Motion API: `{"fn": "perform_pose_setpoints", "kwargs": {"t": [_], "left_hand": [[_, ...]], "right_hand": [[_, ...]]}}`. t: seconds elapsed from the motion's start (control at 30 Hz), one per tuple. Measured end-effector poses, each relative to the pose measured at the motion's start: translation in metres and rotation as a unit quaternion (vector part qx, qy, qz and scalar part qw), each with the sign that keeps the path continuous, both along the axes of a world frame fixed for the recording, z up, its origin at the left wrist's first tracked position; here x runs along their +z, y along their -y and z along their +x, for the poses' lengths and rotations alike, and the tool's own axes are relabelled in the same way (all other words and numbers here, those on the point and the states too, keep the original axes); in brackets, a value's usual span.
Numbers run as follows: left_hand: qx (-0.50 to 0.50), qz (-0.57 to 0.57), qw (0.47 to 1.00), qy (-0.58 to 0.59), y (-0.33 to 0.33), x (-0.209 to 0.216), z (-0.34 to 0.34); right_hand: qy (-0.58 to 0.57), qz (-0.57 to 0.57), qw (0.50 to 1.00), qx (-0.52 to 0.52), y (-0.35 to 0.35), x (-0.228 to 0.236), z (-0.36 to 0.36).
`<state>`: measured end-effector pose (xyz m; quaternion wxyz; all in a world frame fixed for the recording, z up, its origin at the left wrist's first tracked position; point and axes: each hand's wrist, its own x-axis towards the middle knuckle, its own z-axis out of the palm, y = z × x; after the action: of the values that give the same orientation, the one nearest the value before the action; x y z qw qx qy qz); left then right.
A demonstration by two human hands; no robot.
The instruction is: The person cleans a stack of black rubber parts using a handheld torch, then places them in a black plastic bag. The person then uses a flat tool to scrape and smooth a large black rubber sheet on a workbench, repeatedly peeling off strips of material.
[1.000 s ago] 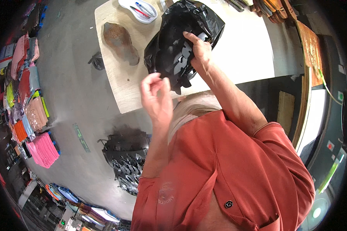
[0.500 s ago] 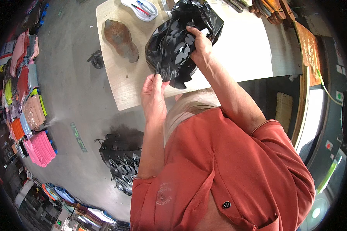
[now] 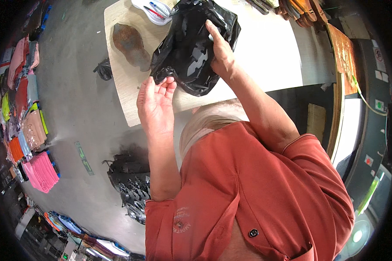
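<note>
A black plastic bag (image 3: pixel 178 48) lies open toward me on the pale table (image 3: pixel 287 56), with dark and grey jagged-edged pieces (image 3: pixel 197 61) showing inside. My right hand (image 3: pixel 223 51) grips its right side, thumb over the rim and the other fingers hidden behind the plastic. At the near left corner, my left hand (image 3: pixel 157 102) has its palm turned up and its curled fingertips pinching the bag's edge. Left of the bag rests a rusty brown sole-shaped plate (image 3: pixel 130 45).
A white dish (image 3: pixel 154 13) with pens stands beyond the plate. Sole-shaped pieces (image 3: pixel 302 11) are stacked at the far right. Black cut-out scraps (image 3: pixel 133 182) and a small black bag (image 3: pixel 103 69) lie on the floor (image 3: pixel 69 113). Folded coloured material (image 3: pixel 41 172) lines the left.
My left hand has moved left and rolled palm up, drawing the bag's edge outward. The bag's mouth is wider, and fewer grey pieces show inside. My right hand keeps its grip.
</note>
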<state>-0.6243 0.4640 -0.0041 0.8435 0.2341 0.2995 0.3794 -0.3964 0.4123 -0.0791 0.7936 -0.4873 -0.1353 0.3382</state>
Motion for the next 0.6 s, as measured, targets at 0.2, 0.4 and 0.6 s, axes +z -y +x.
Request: {"fn": "perform_pose_setpoints", "kwargs": {"t": [0.2,0.4,0.6], "left_hand": [[0.019,0.005,1.000,-0.020,0.000,0.006,-0.002],[-0.046,0.070,0.989,-0.119,0.015,0.013,0.008],[-0.135,0.119,0.965,-0.189,0.032,0.017,0.019]], "right_hand": [[-0.226,-0.098,0.966,0.077,0.048,-0.002,-0.003],[0.211,-0.336,0.858,0.327,0.090,-0.002,-0.012],[0.059,-0.300,0.932,0.192,0.050,0.018,-0.035]]}}
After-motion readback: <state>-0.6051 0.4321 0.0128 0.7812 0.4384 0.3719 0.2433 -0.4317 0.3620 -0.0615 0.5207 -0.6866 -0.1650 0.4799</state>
